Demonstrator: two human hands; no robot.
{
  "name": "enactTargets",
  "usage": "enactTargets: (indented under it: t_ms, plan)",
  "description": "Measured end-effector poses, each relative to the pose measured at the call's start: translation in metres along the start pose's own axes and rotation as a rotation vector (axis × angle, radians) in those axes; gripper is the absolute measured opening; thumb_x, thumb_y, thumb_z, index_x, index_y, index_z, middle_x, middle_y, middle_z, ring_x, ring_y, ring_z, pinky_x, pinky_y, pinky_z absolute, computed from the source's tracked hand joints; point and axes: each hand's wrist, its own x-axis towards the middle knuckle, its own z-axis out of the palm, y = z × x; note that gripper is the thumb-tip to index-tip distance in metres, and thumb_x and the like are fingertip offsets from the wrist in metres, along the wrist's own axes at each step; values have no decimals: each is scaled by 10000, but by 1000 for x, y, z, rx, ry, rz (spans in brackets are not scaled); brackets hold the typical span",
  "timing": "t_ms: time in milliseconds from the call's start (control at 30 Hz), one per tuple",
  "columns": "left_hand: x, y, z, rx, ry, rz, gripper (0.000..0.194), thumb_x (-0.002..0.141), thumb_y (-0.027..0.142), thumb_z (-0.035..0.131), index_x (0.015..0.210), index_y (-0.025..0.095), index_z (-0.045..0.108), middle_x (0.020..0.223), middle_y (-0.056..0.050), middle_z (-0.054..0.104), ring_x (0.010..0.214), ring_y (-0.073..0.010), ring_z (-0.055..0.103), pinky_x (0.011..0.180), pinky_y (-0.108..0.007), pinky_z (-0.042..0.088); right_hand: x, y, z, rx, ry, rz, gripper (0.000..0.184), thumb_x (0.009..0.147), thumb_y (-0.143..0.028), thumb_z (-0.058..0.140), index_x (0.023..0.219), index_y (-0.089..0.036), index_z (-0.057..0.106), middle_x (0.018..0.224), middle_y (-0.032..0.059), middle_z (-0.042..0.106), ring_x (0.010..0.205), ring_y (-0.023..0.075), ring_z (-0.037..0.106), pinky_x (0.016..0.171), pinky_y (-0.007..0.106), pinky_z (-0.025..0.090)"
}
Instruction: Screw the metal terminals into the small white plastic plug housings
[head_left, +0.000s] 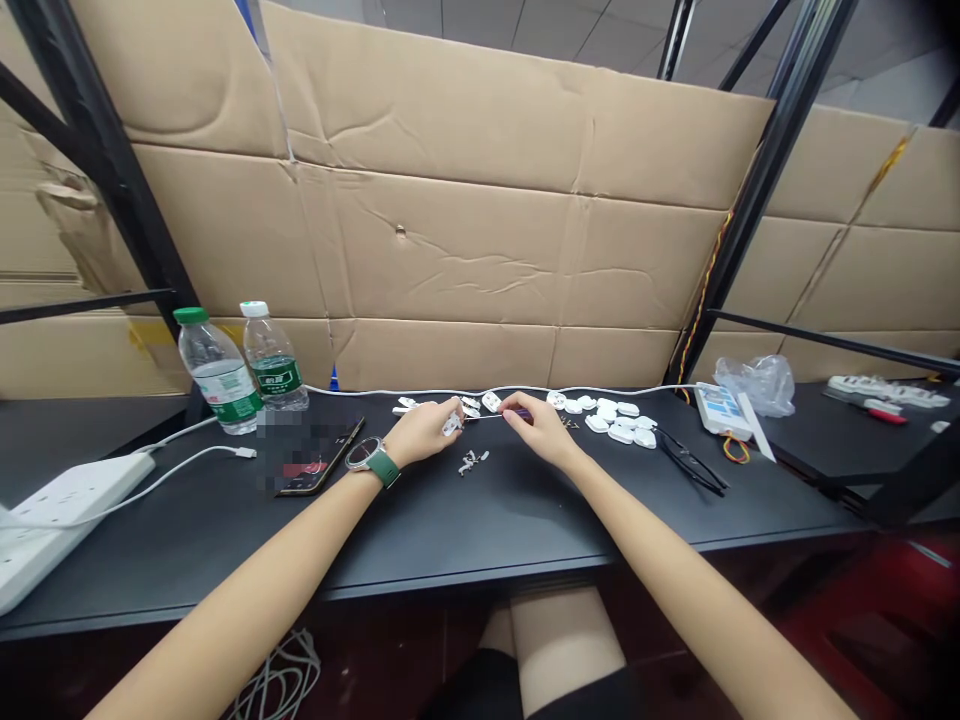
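Observation:
My left hand (421, 432), with a watch at the wrist, is closed around a small white plastic part (451, 424). A thin screwdriver (486, 416) is pinched in my right hand (546, 428), its shaft pointing left at that part. Whether the tip touches a screw is too small to tell. Just below the hands lies a little pile of small metal pieces (471, 462). More white parts (491, 401) lie behind the hands, partly covered by them. Tiny brass-coloured pieces (570, 423) are beside my right hand.
Several white plastic covers (621, 433) and black-framed glasses (691, 462) lie to the right, near a white box (721, 410) and a plastic bag (757, 385). Leftward are a phone (322, 465), two bottles (221, 385) (276, 370) and a power strip (71, 520). Cardboard (450, 270) walls the back.

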Motion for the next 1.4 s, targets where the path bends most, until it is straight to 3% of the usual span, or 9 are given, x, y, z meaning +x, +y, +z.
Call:
enactTargets:
  t_ms: [400,533,667,767,1133,1300,1400]
  plan:
    - [0,-2,1,37,-14,0,175,900,309,581,1061,245,611,985,-52,739,925,-249,705,801,-307,488,0,1,1,-57,-27,-29,211,1011,-369,496,1061,-224,640,1090,59,705,981,207,648,893,346,493]
    - [0,-2,1,53,-8,2,160,900,286,573,1052,245,605,979,-49,740,912,-249,706,782,-302,479,-3,2,0,-145,-97,47,260,1036,-422,459,1107,-239,630,889,8,688,760,181,602,781,323,471]
    - [0,-1,0,59,0,-2,167,899,272,565,1058,244,607,972,-54,742,909,-258,708,790,-314,480,-4,2,0,-201,-152,92,353,1056,-453,401,947,-234,655,765,2,647,713,186,574,735,318,448]
    - [0,-1,1,54,-6,-4,175,904,279,565,1070,248,609,974,-55,741,924,-258,706,812,-321,487,-3,1,1,-194,-128,58,372,1057,-426,398,887,-227,663,765,11,660,721,187,584,740,317,453]
    - [-2,1,7,99,-39,38,165,913,257,539,1063,234,604,931,-67,719,898,-264,680,783,-321,472,0,-3,-1,-140,-40,-166,147,967,-282,587,984,-238,726,934,53,708,837,214,647,803,357,508]
    - [-3,6,6,134,-74,30,168,920,256,537,1070,226,607,926,-73,720,887,-280,678,757,-326,471,0,-5,0,-105,-27,-143,175,962,-289,586,970,-246,755,910,53,673,810,198,634,767,346,513]
    - [-3,5,6,131,-66,29,178,922,251,530,1083,229,603,941,-69,724,900,-276,681,764,-326,476,-2,-3,0,-57,-63,-33,249,998,-391,546,1128,-242,699,897,35,685,738,176,624,743,331,515]
